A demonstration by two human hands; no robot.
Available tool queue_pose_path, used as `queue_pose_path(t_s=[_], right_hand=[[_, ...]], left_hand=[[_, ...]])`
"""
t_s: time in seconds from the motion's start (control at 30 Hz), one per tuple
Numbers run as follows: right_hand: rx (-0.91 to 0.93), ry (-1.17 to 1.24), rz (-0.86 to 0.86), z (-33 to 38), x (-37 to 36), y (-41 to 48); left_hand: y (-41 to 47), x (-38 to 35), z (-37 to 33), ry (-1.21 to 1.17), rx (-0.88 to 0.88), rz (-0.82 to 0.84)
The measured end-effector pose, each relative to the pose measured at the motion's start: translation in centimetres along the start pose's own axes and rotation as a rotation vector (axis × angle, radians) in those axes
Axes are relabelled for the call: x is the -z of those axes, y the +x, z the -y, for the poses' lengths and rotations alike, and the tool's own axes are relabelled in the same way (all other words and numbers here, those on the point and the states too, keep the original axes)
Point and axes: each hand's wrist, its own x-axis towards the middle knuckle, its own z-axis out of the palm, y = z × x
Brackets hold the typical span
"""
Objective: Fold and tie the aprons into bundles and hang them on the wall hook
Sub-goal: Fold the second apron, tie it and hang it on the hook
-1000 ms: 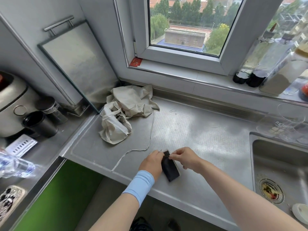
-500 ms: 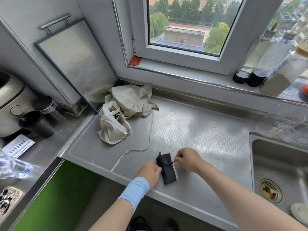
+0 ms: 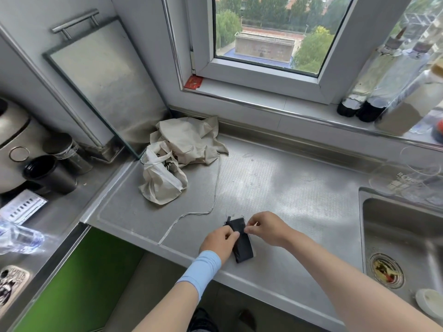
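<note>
On the counter (image 3: 287,188), my left hand (image 3: 220,240) has its grip clamped on the small folded black apron (image 3: 243,245) to steady it, while my right hand (image 3: 266,227) pinches its top edge, seemingly to knot it shut.

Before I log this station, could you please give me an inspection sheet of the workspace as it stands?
Surface: stainless steel counter with a textured middle.
Job's things: black apron bundle lies near the front edge; beige apron is crumpled in the back corner, its tie string trailing forward.
Clutter: black cup and jar at left; bottles on the sill.
Grippers: left hand and right hand both pinch the bundle's upper end.
Cables: nothing seen.
Surroundings: sink at right, window behind, handled board leaning on the wall.
</note>
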Motion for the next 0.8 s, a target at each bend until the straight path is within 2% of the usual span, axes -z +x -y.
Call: queue_pose_path(t_s=[0.17,0.57,0.7,0.8], right_hand=[[-0.077,0.057,-0.053,-1.5,-0.3,-0.2],[-0.122,0.057,-0.105,-1.6,-1.5,-0.4],[-0.158,0.047,-0.131,-1.3,-2.1,-0.2],[-0.17,0.05,-0.14,-1.3,-2.8,-0.4]], left_hand=[[0.2,0.1,1.5,0.003,-0.026,0.02],[0.6,0.4,2.4,0.028,-0.07,-0.001],[0.4,0.0,1.0,-0.051,-0.326,-0.035],[0.9,-0.5,-0.8,-0.059,-0.419,0.024]])
